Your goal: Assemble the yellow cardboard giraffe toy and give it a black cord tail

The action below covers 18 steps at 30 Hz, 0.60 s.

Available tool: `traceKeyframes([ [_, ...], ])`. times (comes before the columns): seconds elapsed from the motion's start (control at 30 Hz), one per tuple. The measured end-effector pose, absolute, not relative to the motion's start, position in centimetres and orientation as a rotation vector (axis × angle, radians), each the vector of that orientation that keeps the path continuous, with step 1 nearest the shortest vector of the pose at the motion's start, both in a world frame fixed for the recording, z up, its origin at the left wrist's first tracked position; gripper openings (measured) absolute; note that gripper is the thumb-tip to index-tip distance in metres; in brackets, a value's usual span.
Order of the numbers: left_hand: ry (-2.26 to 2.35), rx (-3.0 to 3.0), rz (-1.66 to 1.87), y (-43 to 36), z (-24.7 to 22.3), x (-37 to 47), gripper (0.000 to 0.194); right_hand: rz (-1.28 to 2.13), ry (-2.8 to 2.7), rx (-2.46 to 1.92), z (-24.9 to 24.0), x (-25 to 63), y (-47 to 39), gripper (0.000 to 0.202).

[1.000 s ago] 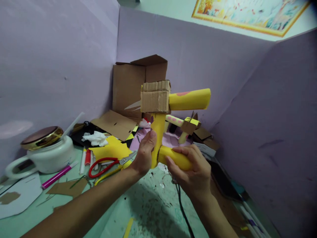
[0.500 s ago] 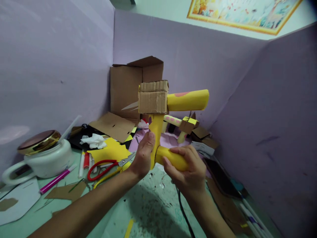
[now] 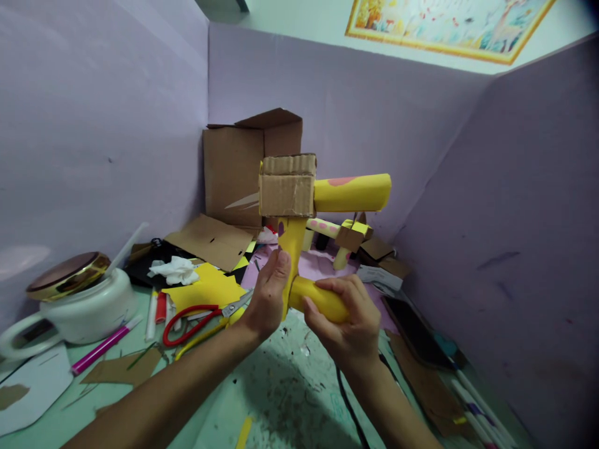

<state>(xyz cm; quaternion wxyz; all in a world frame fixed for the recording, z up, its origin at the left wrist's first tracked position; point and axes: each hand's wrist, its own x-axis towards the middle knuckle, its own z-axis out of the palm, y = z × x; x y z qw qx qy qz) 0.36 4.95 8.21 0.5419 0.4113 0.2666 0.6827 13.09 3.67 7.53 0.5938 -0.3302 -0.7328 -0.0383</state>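
2 hands [image 3: 266, 296] clamped on yellow paper-tube model [image 3: 299, 249], littered green table [image 3: 281, 386], lilac partition walls [image 3: 93, 125]

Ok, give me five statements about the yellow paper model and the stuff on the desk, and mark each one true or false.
1. Both hands hold the yellow paper model. True: the left hand is on its upright tube, the right hand around the lower tube.
2. A cardboard block sits at the top of the model. True.
3. The red-handled scissors are in the right hand. False: they lie on the desk.
4. The white pot has no lid. False: a gold-rimmed lid covers it.
5. The pink marker stands upright. False: it lies flat.
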Motion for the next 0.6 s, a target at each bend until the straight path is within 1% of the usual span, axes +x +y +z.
traceKeyframes([
  [0.23,0.681,1.038,1.615,4.94,8.22,0.32,0.048,-0.081,-1.700,-0.768,7.56,13.05,3.57,0.018],
  [0.6,0.589,1.061,1.654,5.11,8.05,0.30,0.042,-0.123,-1.686,-0.740,7.77,13.01,3.61,0.018],
])
